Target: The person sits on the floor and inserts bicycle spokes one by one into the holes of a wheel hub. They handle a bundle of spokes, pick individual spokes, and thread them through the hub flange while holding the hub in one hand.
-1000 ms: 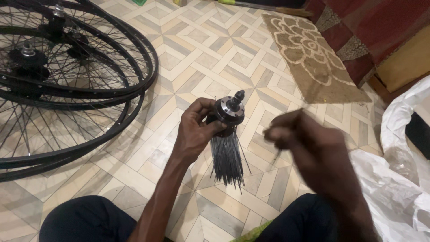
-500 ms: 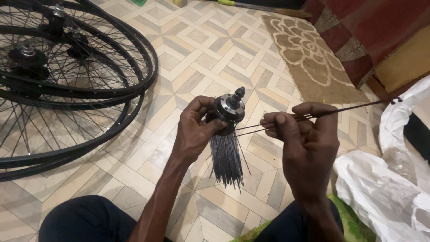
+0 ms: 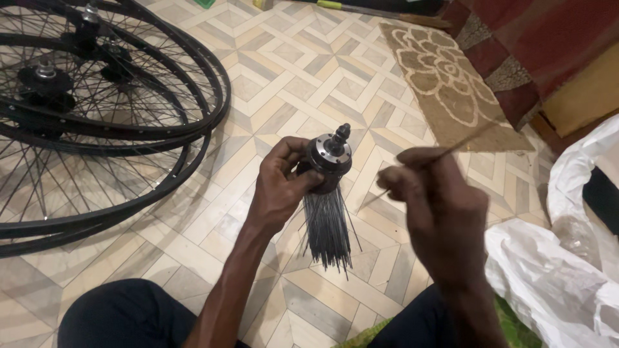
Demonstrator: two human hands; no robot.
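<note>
A black wheel hub (image 3: 330, 158) with a bundle of spokes (image 3: 327, 232) hanging beneath is gripped upright by the left hand (image 3: 280, 183) above a tiled floor (image 3: 284, 77). 1 thin spoke (image 3: 445, 154) is pinched by the blurred right hand (image 3: 438, 206), just beside the hub.

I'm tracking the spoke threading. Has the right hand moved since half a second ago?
Yes. The right hand with its spoke drew slightly away from the steady hub.

wheels (image 3: 97, 109): stacked on the floor (image 3: 290, 84), far left
hub (image 3: 330, 158): centre, in the left hand (image 3: 280, 187), spokes (image 3: 327, 232) hanging below it
single spoke (image 3: 451, 151): in the right hand (image 3: 438, 206), right of the hub
mat (image 3: 445, 84): on the floor behind the right hand
plastic sheet (image 3: 554, 283): far right
</note>
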